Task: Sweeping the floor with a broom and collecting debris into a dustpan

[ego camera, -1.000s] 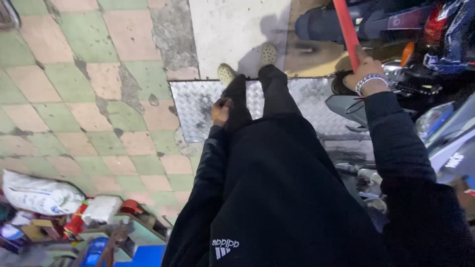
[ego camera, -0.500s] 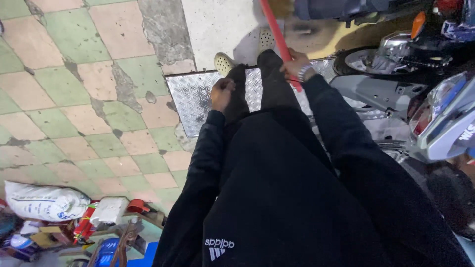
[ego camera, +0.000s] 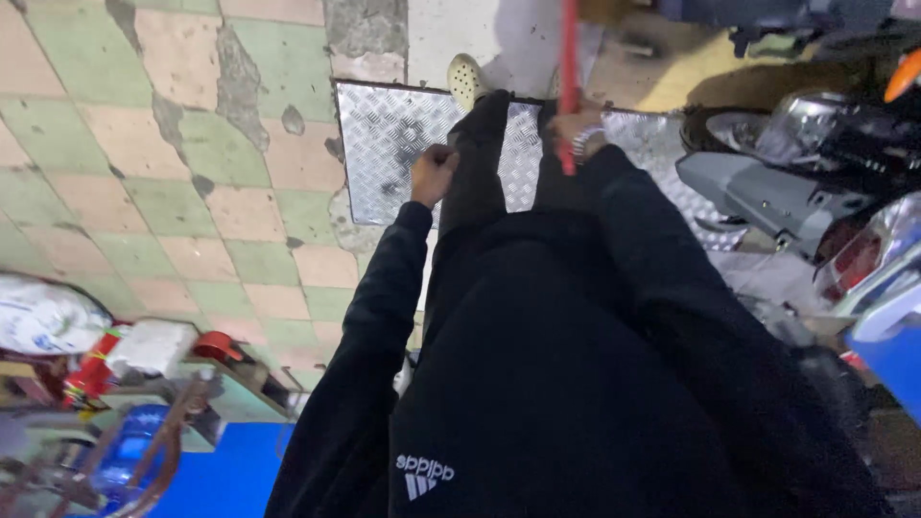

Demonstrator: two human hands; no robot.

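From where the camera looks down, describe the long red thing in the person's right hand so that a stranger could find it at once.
Start at the ridged metal floor plate beside the green and pink tiles. Above its right half, the right hand grips a thin red pole that runs up out of the picture. It is the only straight, bright red rod there; the left hand is empty.

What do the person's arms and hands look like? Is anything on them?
Both arms are covered by long black sleeves that reach the wrists. The left hand is bare, with no glove. The right hand is bare too, and a pale beaded bracelet circles its wrist.
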